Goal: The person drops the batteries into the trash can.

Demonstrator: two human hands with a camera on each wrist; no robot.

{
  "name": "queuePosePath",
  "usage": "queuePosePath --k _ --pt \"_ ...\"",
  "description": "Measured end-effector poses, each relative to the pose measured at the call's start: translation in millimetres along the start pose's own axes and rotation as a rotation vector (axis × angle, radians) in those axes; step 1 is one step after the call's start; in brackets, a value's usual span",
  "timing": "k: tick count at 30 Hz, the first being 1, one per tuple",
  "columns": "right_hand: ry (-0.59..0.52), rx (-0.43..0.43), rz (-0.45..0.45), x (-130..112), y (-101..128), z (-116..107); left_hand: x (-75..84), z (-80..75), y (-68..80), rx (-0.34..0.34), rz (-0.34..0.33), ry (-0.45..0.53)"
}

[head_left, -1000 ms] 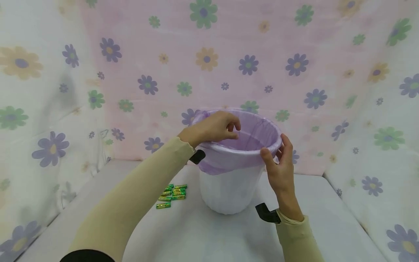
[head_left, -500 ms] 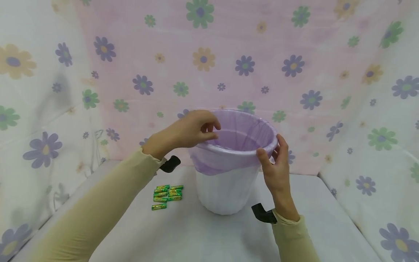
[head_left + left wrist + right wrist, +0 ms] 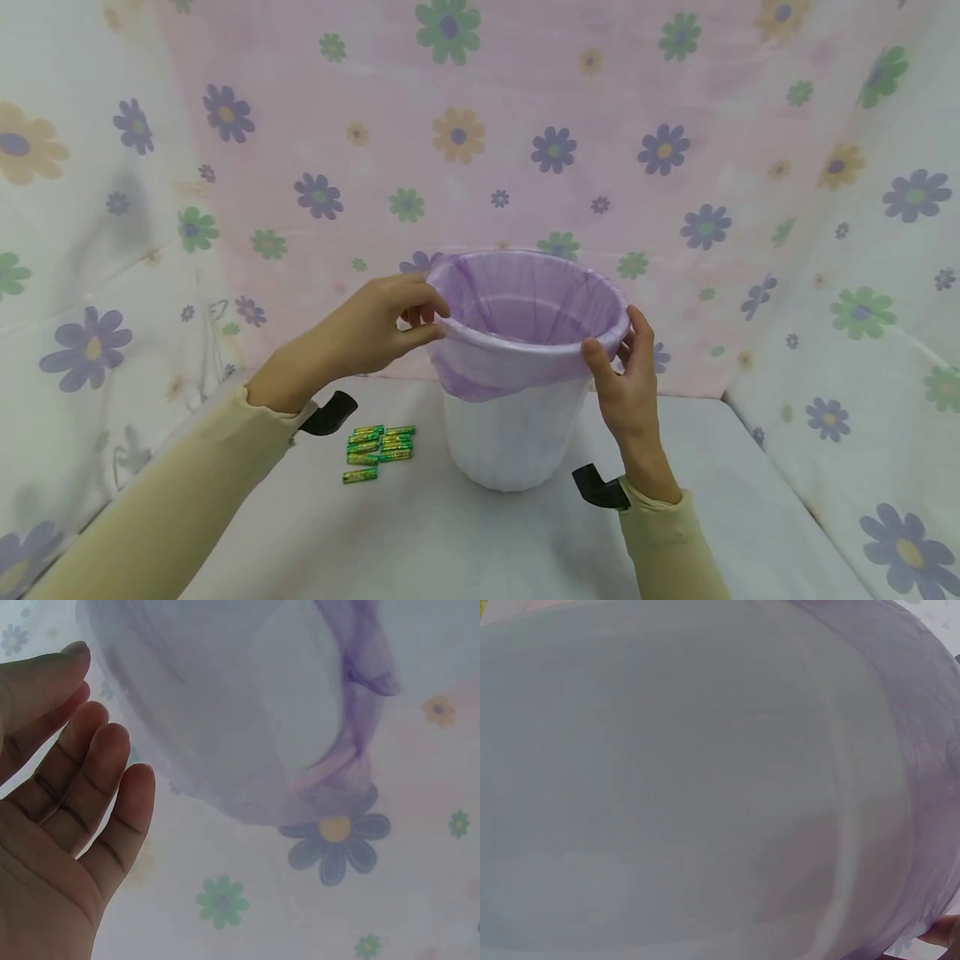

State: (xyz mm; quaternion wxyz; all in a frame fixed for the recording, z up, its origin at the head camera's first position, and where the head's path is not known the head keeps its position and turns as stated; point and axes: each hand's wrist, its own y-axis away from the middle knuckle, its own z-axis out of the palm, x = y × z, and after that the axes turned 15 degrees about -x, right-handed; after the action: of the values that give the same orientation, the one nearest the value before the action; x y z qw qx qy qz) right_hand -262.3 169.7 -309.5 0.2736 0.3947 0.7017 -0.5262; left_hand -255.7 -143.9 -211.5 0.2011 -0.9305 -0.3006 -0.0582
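A white trash can (image 3: 517, 442) stands upright, lined with a thin purple trash bag (image 3: 525, 287) folded over its rim. My right hand (image 3: 630, 392) holds the rim at the right, thumb toward the front and fingers round the outer side; in the right wrist view only a bit of the hand (image 3: 945, 934) shows beside the bag's fold. My left hand (image 3: 375, 325) is at the left side of the rim, its fingers loosely bent. The left wrist view has that hand (image 3: 67, 825) holding nothing, its fingertips apart from the hanging bag (image 3: 360, 697).
Several green and gold batteries (image 3: 378, 446) lie on the white tabletop (image 3: 420, 542) left of the can, one slightly apart from the others. Flower-printed curtains (image 3: 375, 108) enclose the table at the back and both sides. A black strap-like piece sits at each wrist.
My left hand has moved left, from over the can's opening to the outside of its left rim. The right hand keeps its hold on the rim. The whole view has shifted slightly.
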Motion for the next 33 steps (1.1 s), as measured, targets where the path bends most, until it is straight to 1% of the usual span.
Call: queuePosePath --k 6,11,13,18,23,27,33 --pt "-0.001 -0.002 -0.008 0 1 1 -7.1 10.4 20.5 0.003 -0.016 -0.015" --pt "0.008 -0.003 0.002 0 2 2 -13.5 23.9 33.7 -0.001 -0.021 -0.011" --pt "0.007 -0.002 0.003 0 3 2 -15.6 30.3 38.9 -0.02 -0.042 -0.018" --pt "0.002 -0.006 0.004 0 3 2 -21.3 44.2 51.3 -0.084 -0.128 -0.04" --pt "0.011 -0.001 -0.002 1 3 1 -29.2 55.6 60.4 -0.129 -0.182 -0.022" --pt "0.001 -0.001 -0.013 0 2 1 -36.1 68.7 68.8 -0.166 -0.207 -0.002" --pt "-0.001 -0.005 -0.016 0 2 1 -45.2 91.9 79.7 -0.216 -0.222 0.012"
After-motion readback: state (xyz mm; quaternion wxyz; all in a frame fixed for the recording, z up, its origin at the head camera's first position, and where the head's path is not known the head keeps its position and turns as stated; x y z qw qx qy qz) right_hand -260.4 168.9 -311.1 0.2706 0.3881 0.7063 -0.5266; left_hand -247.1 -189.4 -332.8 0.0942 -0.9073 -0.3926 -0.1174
